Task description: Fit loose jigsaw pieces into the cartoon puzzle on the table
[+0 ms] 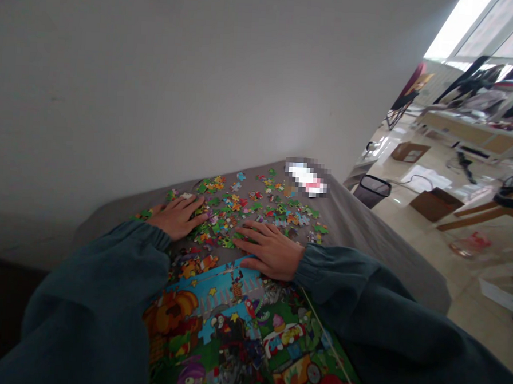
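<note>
Many loose jigsaw pieces in green, orange, blue and red lie scattered over the grey-covered table. My left hand rests palm down on the pieces at the left, its fingers spread. On the right, my right hand also lies flat with fingers apart, over pieces and the top edge of a colourful puzzle picture. That picture shows a pumpkin, a blue sky and cartoon figures. Whatever lies under both palms is hidden.
A phone-like object, blurred out, lies at the table's far right corner. The grey cloth covers the tabletop against the wall. On the floor to the right stand a dark bin and a cardboard box.
</note>
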Demonstrator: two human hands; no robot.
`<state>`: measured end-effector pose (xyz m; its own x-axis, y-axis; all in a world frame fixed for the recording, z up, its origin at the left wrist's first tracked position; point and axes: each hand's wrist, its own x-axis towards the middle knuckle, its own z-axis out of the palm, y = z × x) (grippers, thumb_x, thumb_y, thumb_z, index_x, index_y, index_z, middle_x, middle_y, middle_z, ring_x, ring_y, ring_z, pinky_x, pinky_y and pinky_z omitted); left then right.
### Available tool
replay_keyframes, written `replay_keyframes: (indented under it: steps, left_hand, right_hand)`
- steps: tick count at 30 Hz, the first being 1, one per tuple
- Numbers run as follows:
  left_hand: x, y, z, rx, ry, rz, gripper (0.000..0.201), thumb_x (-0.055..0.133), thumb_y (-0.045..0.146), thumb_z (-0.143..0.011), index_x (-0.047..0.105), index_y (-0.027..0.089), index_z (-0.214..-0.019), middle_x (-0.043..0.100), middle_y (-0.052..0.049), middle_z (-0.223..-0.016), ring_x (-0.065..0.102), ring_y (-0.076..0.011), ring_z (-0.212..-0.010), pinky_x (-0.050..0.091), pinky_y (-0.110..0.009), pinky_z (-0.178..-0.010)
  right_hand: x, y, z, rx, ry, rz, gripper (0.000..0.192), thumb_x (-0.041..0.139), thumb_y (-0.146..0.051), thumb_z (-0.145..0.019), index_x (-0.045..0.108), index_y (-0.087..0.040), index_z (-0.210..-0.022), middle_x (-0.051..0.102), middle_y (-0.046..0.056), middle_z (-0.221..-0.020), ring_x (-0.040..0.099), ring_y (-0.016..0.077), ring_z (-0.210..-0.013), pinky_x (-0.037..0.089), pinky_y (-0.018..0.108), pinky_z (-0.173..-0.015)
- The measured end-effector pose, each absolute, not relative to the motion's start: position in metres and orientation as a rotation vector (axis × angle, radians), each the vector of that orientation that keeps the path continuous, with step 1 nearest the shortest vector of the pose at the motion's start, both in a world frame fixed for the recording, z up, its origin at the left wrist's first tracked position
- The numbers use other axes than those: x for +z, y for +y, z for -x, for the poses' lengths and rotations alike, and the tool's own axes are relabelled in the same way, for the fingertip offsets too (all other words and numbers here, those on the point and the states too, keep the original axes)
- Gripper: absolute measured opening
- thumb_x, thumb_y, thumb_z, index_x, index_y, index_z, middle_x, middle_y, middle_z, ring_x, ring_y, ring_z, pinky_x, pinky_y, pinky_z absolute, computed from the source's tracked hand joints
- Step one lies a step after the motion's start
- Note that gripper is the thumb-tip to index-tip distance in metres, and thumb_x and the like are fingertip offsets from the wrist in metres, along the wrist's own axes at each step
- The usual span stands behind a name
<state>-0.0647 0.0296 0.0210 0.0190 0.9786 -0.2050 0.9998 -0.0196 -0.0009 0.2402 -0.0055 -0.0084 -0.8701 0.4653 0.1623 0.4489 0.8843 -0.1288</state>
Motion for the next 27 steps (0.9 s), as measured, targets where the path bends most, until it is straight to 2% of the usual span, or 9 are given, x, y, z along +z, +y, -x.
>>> replay_keyframes:
  steps: [2, 4, 7, 9, 13, 18, 22, 27]
  left_hand:
    - [0.025, 0.031, 0.062, -0.193, 2.125, -2.142, 0.076, 0.027, 0.068, -0.100, 0.046, 0.029, -0.163, 0.043, -0.010, -0.172, 0.037, -0.0388, -0.159, 0.029, -0.062, -0.126]
    - [0.028, 0.034, 0.057, -0.148, 2.165, -2.159, 0.073, 0.025, 0.065, -0.101, 0.051, 0.028, -0.159, 0.043, -0.010, -0.172, 0.039, -0.0390, -0.157, 0.031, -0.063, -0.125]
    - [0.027, 0.043, 0.048, 0.003, 2.219, -2.177, 0.075, 0.019, 0.059, -0.104, 0.040, 0.021, -0.165, 0.027, -0.011, -0.179, 0.031, -0.0371, -0.161, 0.032, -0.062, -0.125]
    - [0.022, 0.050, 0.043, 0.045, 2.215, -2.184, 0.075, 0.015, 0.057, -0.105, 0.031, 0.021, -0.169, 0.018, -0.009, -0.182, 0.024, -0.0363, -0.164, 0.029, -0.063, -0.126]
    - [0.010, 0.059, 0.043, -0.058, 2.139, -2.206, 0.071, 0.013, 0.059, -0.107, 0.034, 0.031, -0.169, 0.026, -0.005, -0.180, 0.021, -0.0371, -0.165, 0.018, -0.070, -0.128]
    - [0.009, 0.063, 0.056, -0.147, 2.070, -2.199, 0.071, 0.015, 0.064, -0.106, 0.038, 0.035, -0.167, 0.031, -0.003, -0.178, 0.025, -0.0343, -0.164, 0.016, -0.062, -0.131]
    - [0.013, 0.061, 0.063, -0.228, 2.014, -2.182, 0.074, 0.021, 0.070, -0.104, 0.037, 0.035, -0.167, 0.030, -0.005, -0.179, 0.026, -0.0390, -0.163, 0.017, -0.064, -0.130]
    - [0.019, 0.061, 0.073, -0.274, 1.974, -2.185, 0.077, 0.023, 0.072, -0.103, 0.031, 0.035, -0.170, 0.023, -0.007, -0.180, 0.020, -0.0418, -0.165, 0.014, -0.066, -0.130]
  right_hand:
    - [-0.008, -0.005, -0.240, 0.128, -2.860, 0.704, 0.060, 0.040, -0.059, -0.111, 0.058, -0.020, -0.154, 0.052, 0.012, -0.164, 0.037, 0.0292, -0.157, 0.040, 0.050, -0.123]
    - [-0.008, -0.005, -0.240, 0.131, -2.855, 0.702, 0.061, 0.040, -0.059, -0.111, 0.059, -0.020, -0.153, 0.052, 0.012, -0.164, 0.037, 0.0294, -0.157, 0.040, 0.050, -0.123]
    - [-0.008, -0.005, -0.240, 0.139, -2.847, 0.697, 0.061, 0.040, -0.059, -0.111, 0.060, -0.018, -0.152, 0.052, 0.012, -0.164, 0.036, 0.0305, -0.157, 0.039, 0.051, -0.123]
    - [-0.009, -0.005, -0.239, 0.149, -2.848, 0.696, 0.060, 0.041, -0.058, -0.111, 0.060, -0.019, -0.152, 0.052, 0.012, -0.164, 0.038, 0.0305, -0.156, 0.040, 0.050, -0.122]
    - [-0.011, -0.004, -0.240, 0.158, -2.842, 0.705, 0.057, 0.044, -0.057, -0.111, 0.060, -0.022, -0.153, 0.053, 0.011, -0.164, 0.038, 0.0301, -0.155, 0.042, 0.050, -0.121]
    - [-0.012, -0.003, -0.240, 0.166, -2.837, 0.693, 0.057, 0.043, -0.057, -0.111, 0.060, -0.022, -0.152, 0.052, 0.011, -0.164, 0.037, 0.0295, -0.156, 0.040, 0.050, -0.122]
    - [-0.011, -0.003, -0.241, 0.174, -2.844, 0.695, 0.057, 0.043, -0.057, -0.111, 0.060, -0.021, -0.152, 0.052, 0.012, -0.164, 0.037, 0.0305, -0.156, 0.039, 0.051, -0.122]
    - [-0.007, -0.003, -0.242, 0.178, -2.842, 0.706, 0.056, 0.044, -0.056, -0.111, 0.061, -0.022, -0.151, 0.053, 0.011, -0.164, 0.037, 0.0302, -0.156, 0.039, 0.050, -0.122]
